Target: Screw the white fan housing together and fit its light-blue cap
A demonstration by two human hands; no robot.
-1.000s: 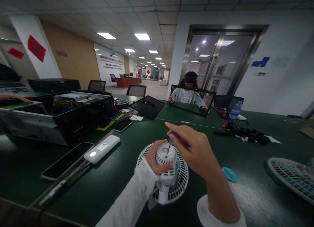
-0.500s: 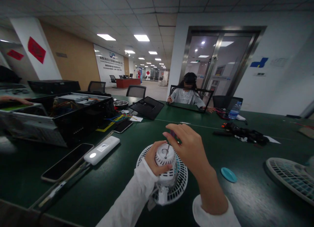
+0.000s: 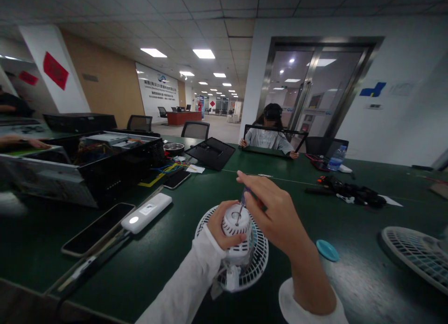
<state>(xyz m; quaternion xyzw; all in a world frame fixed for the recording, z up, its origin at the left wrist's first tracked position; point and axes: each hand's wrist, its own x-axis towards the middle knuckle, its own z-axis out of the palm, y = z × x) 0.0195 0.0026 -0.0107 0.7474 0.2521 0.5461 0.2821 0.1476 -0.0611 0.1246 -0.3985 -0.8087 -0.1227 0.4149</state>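
Note:
My left hand (image 3: 226, 228) is shut around the white, vented motor housing of a small desk fan (image 3: 237, 221), which stands upright over the fan's white round grille (image 3: 259, 254). My right hand (image 3: 276, 212) pinches a thin screwdriver (image 3: 240, 211) above the housing. Its metal shaft reaches down into the housing's top. My fingers hide most of the screwdriver's handle. The lower fan body shows below my left hand, and the grille rests on the green table (image 3: 168, 249).
An open computer case (image 3: 105, 168) stands at left, with another person's hand (image 3: 24, 142) beyond it. Nearby lie phones (image 3: 98, 229) and a white power bank (image 3: 146, 213). A second fan grille (image 3: 416, 251) and a teal lid (image 3: 327, 250) are right. A person (image 3: 268, 137) sits opposite, holding a black frame.
My right hand has turned slightly on the screwdriver, with its fingers stretching further left. My left hand and the housing stay in about the same place. The view has shifted slightly.

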